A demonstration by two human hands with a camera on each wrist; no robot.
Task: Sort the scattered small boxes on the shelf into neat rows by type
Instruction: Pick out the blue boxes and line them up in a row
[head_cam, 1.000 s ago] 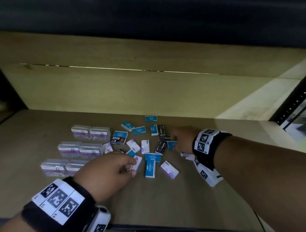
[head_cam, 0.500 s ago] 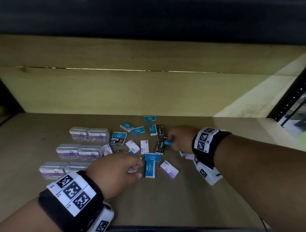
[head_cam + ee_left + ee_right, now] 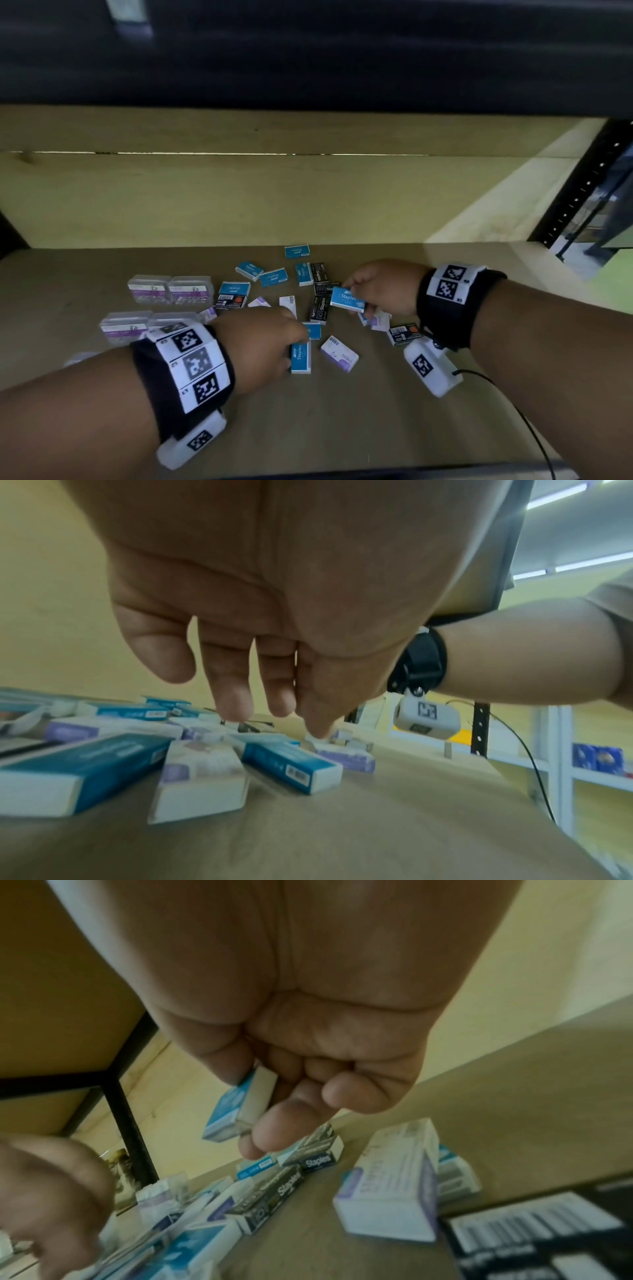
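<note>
Brown wooden shelf carries it all: clear plastic purple-labelled cases lined up toward its left edge, small cardboard boxes scattered mid-shelf. Right hand pinches a blue staples box clear of the pile. Left hand, fingers extended downward, touches another blue box.

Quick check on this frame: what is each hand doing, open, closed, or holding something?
Left hand: open, fingers extended down onto the scattered boxes, gripping nothing.
Right hand: closed on a blue staples box, pinched and lifted off the shelf.
</note>
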